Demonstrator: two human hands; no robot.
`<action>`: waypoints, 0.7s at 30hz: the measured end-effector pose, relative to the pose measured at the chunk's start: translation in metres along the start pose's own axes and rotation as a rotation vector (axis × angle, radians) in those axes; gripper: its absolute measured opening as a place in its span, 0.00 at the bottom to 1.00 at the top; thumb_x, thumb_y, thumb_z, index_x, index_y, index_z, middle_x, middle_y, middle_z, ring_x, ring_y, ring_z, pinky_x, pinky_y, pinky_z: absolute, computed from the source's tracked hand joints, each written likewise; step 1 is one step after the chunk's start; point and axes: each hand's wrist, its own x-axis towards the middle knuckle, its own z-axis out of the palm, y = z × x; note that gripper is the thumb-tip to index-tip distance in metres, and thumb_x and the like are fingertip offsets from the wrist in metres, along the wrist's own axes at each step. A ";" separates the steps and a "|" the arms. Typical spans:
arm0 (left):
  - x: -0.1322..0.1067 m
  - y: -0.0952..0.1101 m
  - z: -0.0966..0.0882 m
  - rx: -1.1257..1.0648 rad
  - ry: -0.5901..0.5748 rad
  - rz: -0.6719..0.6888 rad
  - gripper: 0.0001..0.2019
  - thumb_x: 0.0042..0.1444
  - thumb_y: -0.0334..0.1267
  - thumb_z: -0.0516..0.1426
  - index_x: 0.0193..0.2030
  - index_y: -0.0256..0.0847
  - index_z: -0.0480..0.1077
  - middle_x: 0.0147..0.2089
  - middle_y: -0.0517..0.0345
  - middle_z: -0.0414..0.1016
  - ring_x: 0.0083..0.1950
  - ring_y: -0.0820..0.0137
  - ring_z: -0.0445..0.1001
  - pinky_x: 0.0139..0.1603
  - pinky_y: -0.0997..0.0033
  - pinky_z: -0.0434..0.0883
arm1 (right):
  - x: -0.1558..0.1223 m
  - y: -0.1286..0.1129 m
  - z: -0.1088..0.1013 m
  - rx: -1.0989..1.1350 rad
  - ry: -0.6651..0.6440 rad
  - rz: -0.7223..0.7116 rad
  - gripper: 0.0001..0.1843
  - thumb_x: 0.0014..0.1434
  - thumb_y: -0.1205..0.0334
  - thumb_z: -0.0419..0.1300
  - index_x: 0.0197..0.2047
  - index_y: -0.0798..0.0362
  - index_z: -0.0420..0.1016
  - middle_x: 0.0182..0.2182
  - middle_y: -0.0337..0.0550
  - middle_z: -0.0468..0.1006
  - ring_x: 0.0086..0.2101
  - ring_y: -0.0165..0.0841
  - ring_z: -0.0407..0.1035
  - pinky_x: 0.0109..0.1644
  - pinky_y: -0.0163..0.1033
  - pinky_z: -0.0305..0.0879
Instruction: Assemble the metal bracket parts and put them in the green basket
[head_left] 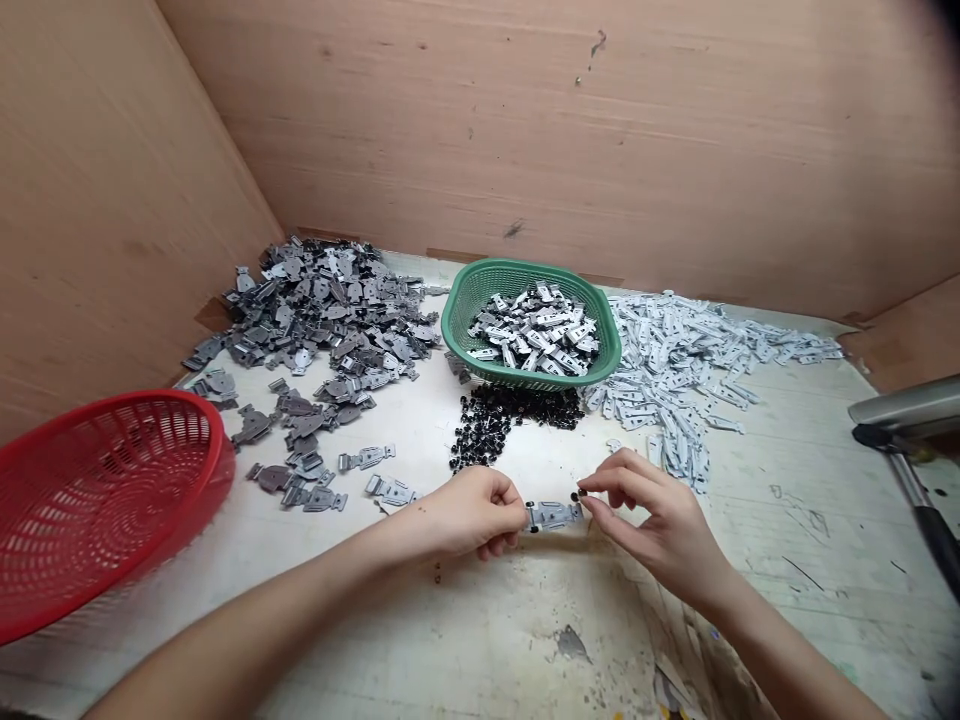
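My left hand (476, 508) is closed on the left end of a flat grey toy-car base plate (556, 515), held low over the table. Small black wheel-like parts show at the plate's left end, beside my fingertips. At its right end, my right hand (654, 508) pinches a small black wheel piece (577, 495) between thumb and fingers. Just beyond my hands lies a heap of similar black wheel pieces (480, 430). Left of my left hand, loose grey base plates (391, 490) rest on the table.
A green basket (454, 335) holding pale and grey parts stands at the back middle. Grey plates (330, 300) are heaped left of it, white long pieces (667, 350) right. A red basket (214, 470) tilts at left. Cardboard walls (562, 140) enclose the table; a metal-and-black tool (911, 480) juts in at right.
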 end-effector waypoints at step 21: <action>0.002 -0.003 0.001 0.004 -0.008 0.009 0.04 0.45 0.35 0.54 0.23 0.39 0.62 0.20 0.64 0.66 0.18 0.79 0.62 0.19 0.79 0.62 | -0.010 -0.016 0.002 0.101 -0.143 -0.008 0.07 0.60 0.69 0.52 0.35 0.51 0.71 0.28 0.42 0.68 0.29 0.32 0.64 0.28 0.36 0.60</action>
